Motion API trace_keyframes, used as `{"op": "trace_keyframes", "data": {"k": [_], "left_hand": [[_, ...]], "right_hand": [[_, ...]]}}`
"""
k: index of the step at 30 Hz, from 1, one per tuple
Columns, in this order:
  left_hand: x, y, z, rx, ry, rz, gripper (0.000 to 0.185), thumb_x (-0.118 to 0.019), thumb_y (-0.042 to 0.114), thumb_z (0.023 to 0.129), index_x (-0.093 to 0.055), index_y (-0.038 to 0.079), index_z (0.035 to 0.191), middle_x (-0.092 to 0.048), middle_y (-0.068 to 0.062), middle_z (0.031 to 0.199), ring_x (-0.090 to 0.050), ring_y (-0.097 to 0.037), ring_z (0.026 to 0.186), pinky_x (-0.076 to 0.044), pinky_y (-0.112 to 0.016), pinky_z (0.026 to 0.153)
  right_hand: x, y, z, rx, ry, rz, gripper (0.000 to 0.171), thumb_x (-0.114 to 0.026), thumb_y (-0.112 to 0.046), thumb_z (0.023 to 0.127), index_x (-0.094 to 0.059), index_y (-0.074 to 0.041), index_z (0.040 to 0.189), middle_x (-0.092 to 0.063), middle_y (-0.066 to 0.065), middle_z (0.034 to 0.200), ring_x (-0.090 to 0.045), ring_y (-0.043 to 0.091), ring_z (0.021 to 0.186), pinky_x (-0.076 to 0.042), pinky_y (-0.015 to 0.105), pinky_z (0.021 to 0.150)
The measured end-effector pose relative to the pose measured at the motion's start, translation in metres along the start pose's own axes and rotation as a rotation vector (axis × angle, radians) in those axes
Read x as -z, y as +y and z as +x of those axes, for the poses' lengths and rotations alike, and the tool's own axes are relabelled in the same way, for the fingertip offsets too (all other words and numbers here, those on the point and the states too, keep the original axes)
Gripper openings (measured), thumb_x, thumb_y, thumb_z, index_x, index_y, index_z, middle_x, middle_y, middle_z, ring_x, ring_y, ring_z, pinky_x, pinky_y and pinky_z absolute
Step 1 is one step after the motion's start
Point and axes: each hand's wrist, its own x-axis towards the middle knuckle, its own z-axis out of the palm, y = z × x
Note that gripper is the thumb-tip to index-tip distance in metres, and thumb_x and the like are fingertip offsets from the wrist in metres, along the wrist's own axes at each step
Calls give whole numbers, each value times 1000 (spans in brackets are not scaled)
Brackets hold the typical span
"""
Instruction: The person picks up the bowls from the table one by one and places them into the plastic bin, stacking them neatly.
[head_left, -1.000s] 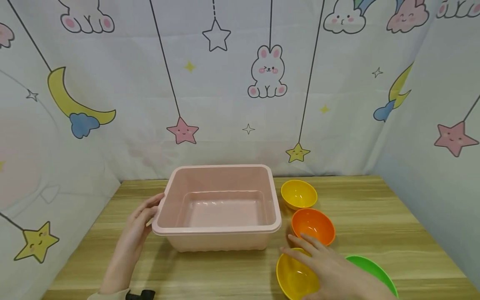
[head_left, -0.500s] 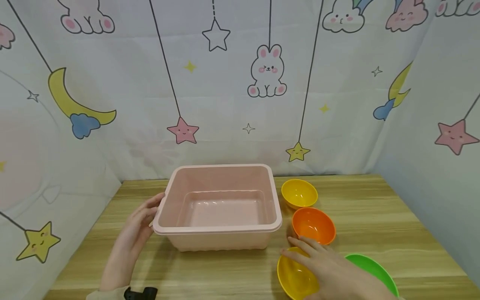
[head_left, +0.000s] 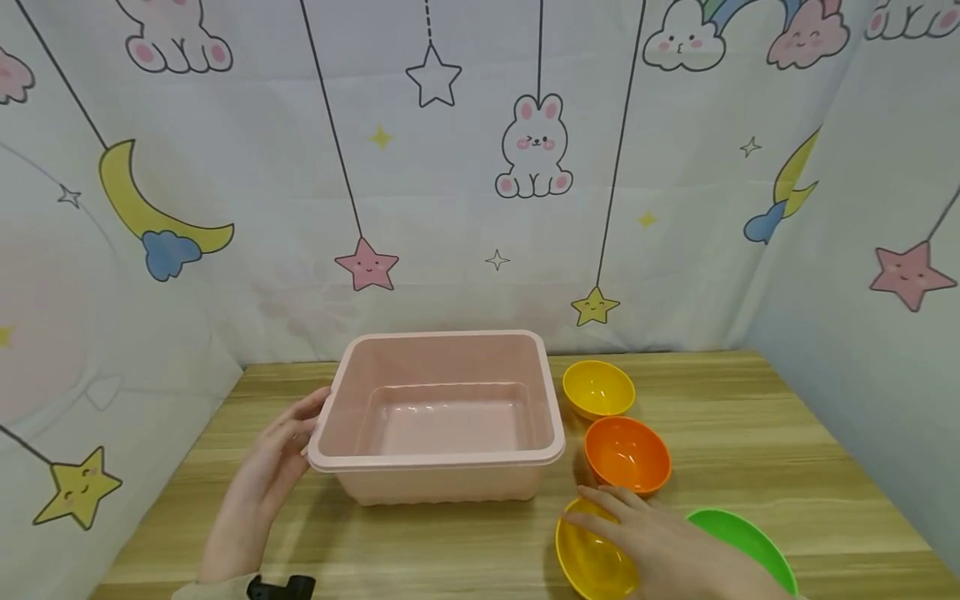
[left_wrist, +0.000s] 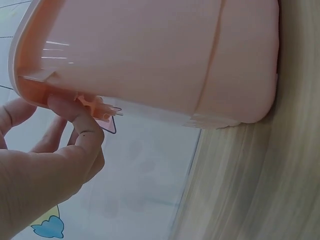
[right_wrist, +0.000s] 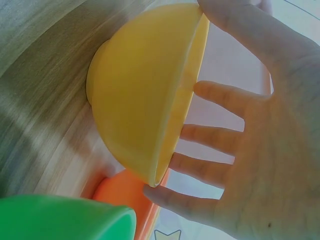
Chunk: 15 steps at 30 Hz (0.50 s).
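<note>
An empty pink plastic tub (head_left: pixel 442 457) stands mid-table. My left hand (head_left: pixel 296 429) lies along its left rim, fingers nearly straight; in the left wrist view a fingertip (left_wrist: pixel 70 107) touches under the rim of the tub (left_wrist: pixel 150 55). My right hand (head_left: pixel 630 521) is spread over the mouth of the nearest yellow bowl (head_left: pixel 588 562), at the front right. The right wrist view shows my right hand (right_wrist: pixel 255 150) with straight, spread fingers across the opening of the yellow bowl (right_wrist: pixel 140 100) and the thumb on its rim.
To the right of the tub sit an orange bowl (head_left: pixel 626 454), a second yellow bowl (head_left: pixel 597 387) behind it, and a green bowl (head_left: pixel 738 542) at the front right. Patterned fabric walls close in the wooden table (head_left: pixel 750 417) on three sides.
My right hand has slid slightly back from the orange bowl, staying over the near yellow bowl. The left hand and the tub have not moved.
</note>
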Motion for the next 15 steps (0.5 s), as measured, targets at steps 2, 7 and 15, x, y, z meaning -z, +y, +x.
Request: {"op": "trace_keyframes", "data": {"k": [2, 7, 15], "left_hand": [[1, -1, 1, -3, -10, -2, 40, -40, 9, 100, -57, 24, 133, -58, 19, 125, -57, 1, 111, -49, -23, 85], [2, -1, 1, -5, -24, -7, 40, -40, 8, 100, -56, 24, 134, -58, 19, 126, -57, 0, 111, -49, -23, 85], [3, -1, 0, 11, -25, -13, 41, -40, 7, 100, -58, 27, 131, -58, 19, 125, -57, -2, 110, -50, -25, 84]], "right_hand": [[0, 0, 1, -4, -12, 12, 88, -52, -87, 64, -31, -51, 142, -36, -2, 153, -44, 27, 129, -47, 60, 86], [3, -2, 2, -12, -42, 33, 89, -53, -87, 64, -31, -51, 142, -35, 0, 153, -44, 30, 130, -47, 61, 87], [5, -3, 2, -14, -63, 35, 89, -54, -87, 64, -30, -52, 143, -35, 2, 154, -41, 34, 134, -44, 64, 90]]}}
